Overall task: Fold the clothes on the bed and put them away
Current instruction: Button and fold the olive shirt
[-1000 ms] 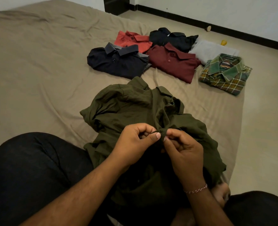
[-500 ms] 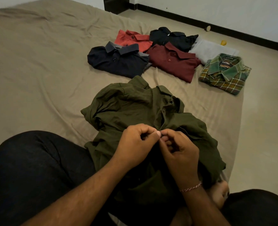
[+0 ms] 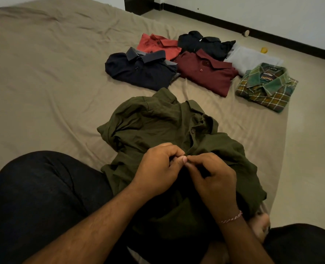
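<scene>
Six shirts folded, a seventh in my hands on the bed (image 3: pixel 43 77).

Both my hands meet over the olive shirt (image 3: pixel 158 126), which lies crumpled in front of my lap at about the 6 o'clock middle of my view: the left hand (image 3: pixel 158 172) and the right hand (image 3: pixel 213 178) have their fingers curled tight, pinching the shirt's front placket between fingertips and thumbs, apparently working a button. Toward 1 o'clock the finished row sits on the sheet: a navy shirt (image 3: pixel 138 71), an orange shirt (image 3: pixel 158 45), a black shirt (image 3: pixel 205 44), a maroon shirt (image 3: pixel 205 75), a pale grey garment (image 3: pixel 251 60) and a green plaid shirt (image 3: pixel 266 86). By my reckoning the folding is nearly done; this last shirt is unfolded, and nothing has been put away yet.
</scene>
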`<move>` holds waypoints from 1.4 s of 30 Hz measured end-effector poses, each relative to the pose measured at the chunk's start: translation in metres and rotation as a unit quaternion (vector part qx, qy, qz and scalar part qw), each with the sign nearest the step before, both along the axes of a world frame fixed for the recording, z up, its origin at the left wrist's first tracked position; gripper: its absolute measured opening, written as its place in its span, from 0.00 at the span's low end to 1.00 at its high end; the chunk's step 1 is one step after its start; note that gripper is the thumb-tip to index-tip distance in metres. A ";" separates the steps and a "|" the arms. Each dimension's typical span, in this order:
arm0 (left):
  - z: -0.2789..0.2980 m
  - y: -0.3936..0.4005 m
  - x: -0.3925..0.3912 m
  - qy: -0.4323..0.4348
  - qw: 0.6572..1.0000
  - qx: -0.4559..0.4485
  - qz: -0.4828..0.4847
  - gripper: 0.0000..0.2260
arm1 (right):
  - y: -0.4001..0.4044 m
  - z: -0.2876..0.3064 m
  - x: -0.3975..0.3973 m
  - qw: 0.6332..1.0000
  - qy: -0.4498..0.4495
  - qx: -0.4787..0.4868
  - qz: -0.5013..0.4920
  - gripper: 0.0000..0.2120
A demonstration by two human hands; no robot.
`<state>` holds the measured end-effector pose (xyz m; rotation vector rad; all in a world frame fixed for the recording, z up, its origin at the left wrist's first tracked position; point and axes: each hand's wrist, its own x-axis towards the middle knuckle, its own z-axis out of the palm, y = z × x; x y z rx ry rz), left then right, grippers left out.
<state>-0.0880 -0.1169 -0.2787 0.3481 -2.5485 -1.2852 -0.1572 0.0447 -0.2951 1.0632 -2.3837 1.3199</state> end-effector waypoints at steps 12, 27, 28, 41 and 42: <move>0.006 0.001 -0.022 -0.032 0.960 0.251 0.122 0.07 | -0.012 -0.004 0.005 0.861 -0.459 -0.218 -0.002 0.11; 0.025 -0.007 -0.005 -0.019 0.943 0.331 0.000 0.13 | -0.015 -0.001 0.017 0.901 -0.384 -0.202 -0.026 0.09; 0.026 -0.006 0.002 -0.039 0.970 0.239 -0.036 0.19 | -0.015 0.000 0.016 0.896 -0.390 -0.211 -0.038 0.08; 0.024 -0.041 0.003 -0.054 0.965 0.255 -0.007 0.05 | 0.009 0.009 -0.005 0.916 -0.386 -0.071 0.081 0.11; 0.023 -0.041 0.003 -0.055 0.958 0.281 0.000 0.06 | 0.009 0.008 -0.006 0.921 -0.379 -0.052 0.073 0.07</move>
